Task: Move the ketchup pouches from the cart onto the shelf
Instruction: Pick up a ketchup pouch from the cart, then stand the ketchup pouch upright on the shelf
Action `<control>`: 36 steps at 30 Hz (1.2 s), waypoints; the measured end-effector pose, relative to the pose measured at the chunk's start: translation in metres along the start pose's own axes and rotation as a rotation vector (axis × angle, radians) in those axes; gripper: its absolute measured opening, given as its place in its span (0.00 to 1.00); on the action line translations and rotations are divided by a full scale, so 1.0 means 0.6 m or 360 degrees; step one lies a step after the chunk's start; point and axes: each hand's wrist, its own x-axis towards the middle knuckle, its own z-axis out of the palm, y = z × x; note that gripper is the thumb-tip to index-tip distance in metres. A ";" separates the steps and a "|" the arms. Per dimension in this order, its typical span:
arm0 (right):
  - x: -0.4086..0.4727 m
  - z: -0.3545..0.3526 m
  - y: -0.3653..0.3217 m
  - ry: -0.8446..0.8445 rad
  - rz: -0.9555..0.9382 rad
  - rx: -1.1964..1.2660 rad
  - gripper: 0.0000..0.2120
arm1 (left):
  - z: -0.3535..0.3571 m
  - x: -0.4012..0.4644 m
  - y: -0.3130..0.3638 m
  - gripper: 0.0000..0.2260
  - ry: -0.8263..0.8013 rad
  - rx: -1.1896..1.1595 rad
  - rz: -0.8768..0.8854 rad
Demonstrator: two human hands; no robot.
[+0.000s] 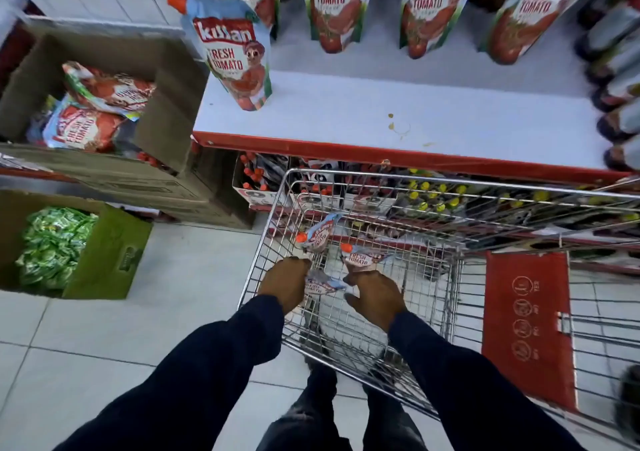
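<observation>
A wire shopping cart [429, 194] stands against the shelf [346, 114], which is white with a red front edge. Three small ketchup pouches lie low in the cart. My left hand [285, 284] is curled at the base of the orange-capped pouch [320, 236]. My right hand [377, 294] pinches the lower end of a second pouch [360, 259]. The third pouch [322, 286] lies between my hands. On the shelf one large ketchup pouch [235, 55] stands at the front left, with a row of several more [332, 7] behind it.
Dark bottles [620, 69] line the shelf's right end. A cardboard box [166, 111] holding ketchup pouches sits left of the shelf, and a box of green packets [55, 246] stands on the floor. The cart's red seat flap [526, 326] is at the right.
</observation>
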 end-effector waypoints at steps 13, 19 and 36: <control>-0.035 -0.052 -0.011 0.0402 -0.0030 0.0172 0.10 | -0.056 -0.034 -0.021 0.09 0.0237 -0.0218 0.0176; -0.093 -0.172 -0.039 0.0705 -0.0161 0.0510 0.06 | -0.172 -0.090 -0.002 0.10 0.0552 -0.0482 0.0322; -0.040 -0.513 -0.126 0.1270 -0.0296 0.0567 0.01 | -0.538 -0.057 0.054 0.08 0.1034 -0.0487 0.0531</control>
